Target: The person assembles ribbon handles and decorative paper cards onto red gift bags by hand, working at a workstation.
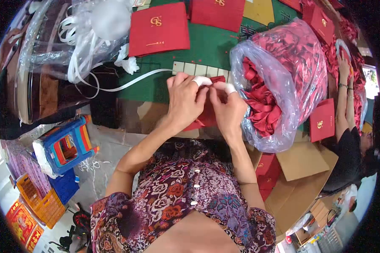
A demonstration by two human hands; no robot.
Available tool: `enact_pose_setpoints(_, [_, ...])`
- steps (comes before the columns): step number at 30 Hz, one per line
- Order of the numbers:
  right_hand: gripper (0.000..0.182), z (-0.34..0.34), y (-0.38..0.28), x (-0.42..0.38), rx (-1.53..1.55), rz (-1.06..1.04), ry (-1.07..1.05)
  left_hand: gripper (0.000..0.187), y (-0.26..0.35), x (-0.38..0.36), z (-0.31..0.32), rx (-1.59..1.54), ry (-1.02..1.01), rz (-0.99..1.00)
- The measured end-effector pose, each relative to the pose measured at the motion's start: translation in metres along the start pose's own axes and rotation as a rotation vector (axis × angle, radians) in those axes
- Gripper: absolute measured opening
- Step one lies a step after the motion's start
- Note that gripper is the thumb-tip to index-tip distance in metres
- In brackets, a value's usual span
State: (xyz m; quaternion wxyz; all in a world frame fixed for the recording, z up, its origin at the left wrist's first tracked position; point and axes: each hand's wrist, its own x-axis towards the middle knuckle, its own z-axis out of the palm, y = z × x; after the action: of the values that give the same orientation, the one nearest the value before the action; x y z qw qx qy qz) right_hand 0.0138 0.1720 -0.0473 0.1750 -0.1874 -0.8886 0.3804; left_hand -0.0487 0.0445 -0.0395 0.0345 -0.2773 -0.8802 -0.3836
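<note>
Both hands meet at the table's near edge over a piece of red material [207, 114]. My left hand [186, 98], with a white cover on one finger, pinches the red material near its top. Close beside it, my right hand [229, 107], also with a white-covered finger, pinches the same material. The fingertips nearly touch. Just behind the hands lies a row of pale strips [192, 68]. A white ribbon [131, 84] runs from the left to these strips. Right of my right hand, an open clear plastic bag [291, 71] holds many red ribbon pieces [264, 105].
Red printed pouches [159, 29] lie at the back of the green table [207, 47]. A cardboard box [302, 185] with red items stands at the lower right. At the left are white ribbon loops [78, 46] and a blue stool [65, 145]. A co-worker's arms [346, 88] reach in at far right.
</note>
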Motion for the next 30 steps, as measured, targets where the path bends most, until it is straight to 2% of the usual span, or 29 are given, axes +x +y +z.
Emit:
enact_pose_setpoints(2, [0.014,0.003,0.005,-0.003,0.094,0.027,0.023,0.019,-0.008,-0.002,0.005,-0.037,-0.024,0.041])
enact_pose_setpoints(5, [0.012,-0.013,0.004,0.002,0.04,-0.006,-0.092,0.018,-0.013,0.002,0.004,-0.062,-0.049,0.061])
enact_pose_setpoints(10, [0.012,-0.046,0.001,0.026,0.203,-0.023,-0.057,0.017,-0.009,0.003,-0.007,-0.026,-0.116,0.146])
enact_pose_setpoints(12, [0.015,-0.053,0.008,0.036,0.137,-0.086,-0.322,0.017,-0.005,0.002,-0.01,-0.017,-0.135,0.168])
enact_pose_setpoints(14, [0.02,-0.052,0.014,0.046,0.139,-0.129,-0.348,0.017,-0.001,0.001,-0.013,0.102,-0.12,0.333])
enact_pose_setpoints(17, [0.021,-0.06,0.012,0.06,0.119,-0.032,-0.686,0.018,-0.001,-0.003,-0.011,0.148,-0.082,0.417])
enact_pose_setpoints(20, [0.019,-0.064,0.014,0.068,0.133,0.022,-0.818,0.017,-0.004,-0.005,-0.009,0.153,-0.031,0.517])
enact_pose_setpoints(26, [0.016,-0.057,0.019,0.065,0.374,0.153,-0.875,0.012,-0.004,-0.006,-0.009,0.139,0.041,0.575])
enact_pose_setpoints(28, [0.016,-0.05,0.026,0.063,0.412,0.163,-0.803,0.01,-0.004,-0.006,-0.007,0.177,0.08,0.593])
enact_pose_setpoints(30, [0.015,-0.051,0.029,0.064,0.379,0.116,-0.812,0.023,-0.005,-0.006,-0.008,0.145,0.073,0.571])
